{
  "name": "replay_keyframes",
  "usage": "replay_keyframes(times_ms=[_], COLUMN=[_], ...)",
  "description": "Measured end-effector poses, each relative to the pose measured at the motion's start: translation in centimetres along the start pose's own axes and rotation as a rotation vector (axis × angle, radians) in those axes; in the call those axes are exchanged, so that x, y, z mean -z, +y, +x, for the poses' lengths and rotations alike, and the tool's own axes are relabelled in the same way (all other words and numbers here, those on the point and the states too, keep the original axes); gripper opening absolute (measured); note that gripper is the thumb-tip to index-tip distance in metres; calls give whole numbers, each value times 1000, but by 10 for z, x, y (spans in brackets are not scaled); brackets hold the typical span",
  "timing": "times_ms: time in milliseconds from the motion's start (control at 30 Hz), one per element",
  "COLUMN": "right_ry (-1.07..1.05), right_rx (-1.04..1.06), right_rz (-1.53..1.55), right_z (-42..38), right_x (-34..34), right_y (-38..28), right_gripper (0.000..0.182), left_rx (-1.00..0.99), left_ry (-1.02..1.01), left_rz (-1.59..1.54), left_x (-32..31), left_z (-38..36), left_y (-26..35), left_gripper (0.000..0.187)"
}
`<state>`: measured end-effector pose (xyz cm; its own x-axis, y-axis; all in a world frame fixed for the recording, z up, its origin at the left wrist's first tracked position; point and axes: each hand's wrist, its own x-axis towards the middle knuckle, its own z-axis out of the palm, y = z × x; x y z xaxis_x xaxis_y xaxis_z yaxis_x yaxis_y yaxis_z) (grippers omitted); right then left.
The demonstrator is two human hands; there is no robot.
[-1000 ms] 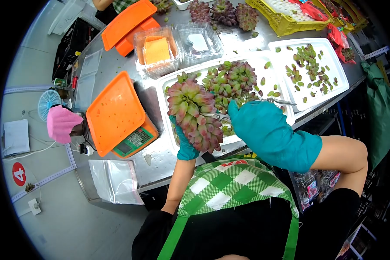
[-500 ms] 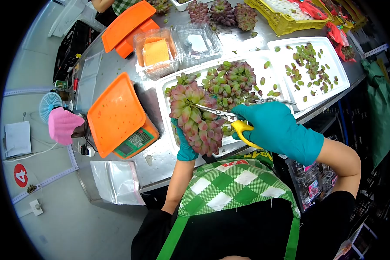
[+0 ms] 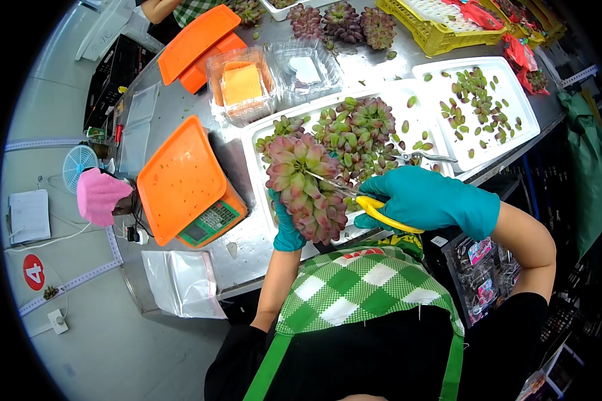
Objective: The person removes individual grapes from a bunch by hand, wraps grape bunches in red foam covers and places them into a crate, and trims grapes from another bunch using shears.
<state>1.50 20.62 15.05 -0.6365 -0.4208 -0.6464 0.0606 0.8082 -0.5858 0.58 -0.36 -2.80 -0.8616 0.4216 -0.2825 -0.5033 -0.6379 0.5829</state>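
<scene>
My left hand [image 3: 287,224], in a teal glove, grips a large pink-green succulent [image 3: 306,177] from below and behind; its fingertips are hidden by the leaves. In my gloved right hand [image 3: 428,197] are yellow-handled scissors [image 3: 374,208], their blades reaching in among the succulent's leaves near its middle. Beneath both hands lies a white tray [image 3: 435,131] with more succulents [image 3: 361,127] and loose leaves. A second metal tool [image 3: 427,156], like tweezers or scissors, rests in that tray just beyond my right hand.
To the left stands an orange scale [image 3: 184,177], with clear plastic bags [image 3: 180,284] at the table edge. Clear boxes [image 3: 242,85] sit behind the tray. A second white tray [image 3: 525,120] holds loose leaves at right, near a yellow crate [image 3: 435,41]. Another person's arm [image 3: 159,9] shows at top left.
The scissors have tilted in my right hand, their yellow handles now lying lower and pointing more to the right. The succulent has turned slightly and shifted a little to the right.
</scene>
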Motion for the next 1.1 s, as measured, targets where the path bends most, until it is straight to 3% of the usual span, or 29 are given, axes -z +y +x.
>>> replay_keyframes(times_ms=[233,433,733,933,1100], right_ry=[35,26,233,334,388], right_rx=[103,9,187,86,55], right_rz=[105,98,130,275,132], right_z=[8,8,20,19,25], right_x=[-5,5,-12,-34,-45], right_y=[13,7,30,29,29], right_gripper=[46,52,41,35,33], left_rx=[27,44,64,9,-65], left_ry=[8,8,22,30,-36], left_rz=[-42,-77,-144,-15,13], left_x=[9,16,32,-1,-12], left_z=[0,2,3,-1,-3], left_y=[-3,-5,-17,-4,-1], left_gripper=[71,71,70,70,68])
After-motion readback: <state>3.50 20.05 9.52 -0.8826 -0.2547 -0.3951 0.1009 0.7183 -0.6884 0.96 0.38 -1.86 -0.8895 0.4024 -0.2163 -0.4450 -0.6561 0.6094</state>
